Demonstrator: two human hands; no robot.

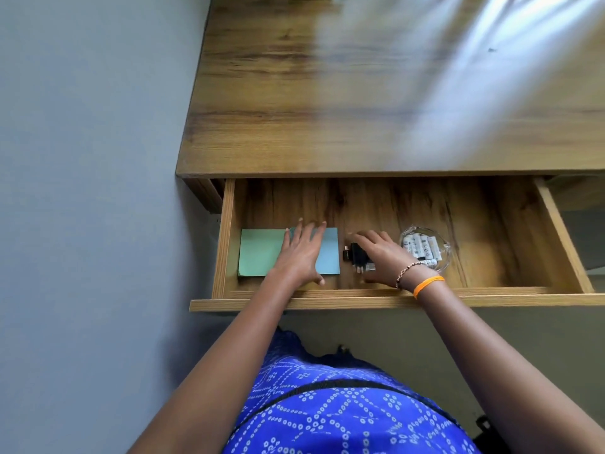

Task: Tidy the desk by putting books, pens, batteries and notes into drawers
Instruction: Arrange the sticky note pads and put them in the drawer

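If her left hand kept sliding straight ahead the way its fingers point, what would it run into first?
The left hand lies flat on the blue note pad, fingers aimed toward the back of the drawer. Past the pad's far edge only bare drawer floor shows, so the way looks free until the shadowed back, probably under the desk top.

Grey-blue wall [91, 158] beside a wooden desk [294, 93] streaked with daylight.

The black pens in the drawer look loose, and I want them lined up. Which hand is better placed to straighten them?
The right hand. It already lies over the black pens, between the note pads and the glass dish of batteries. The left hand lies flat on the blue note pad, beside the green note pad.
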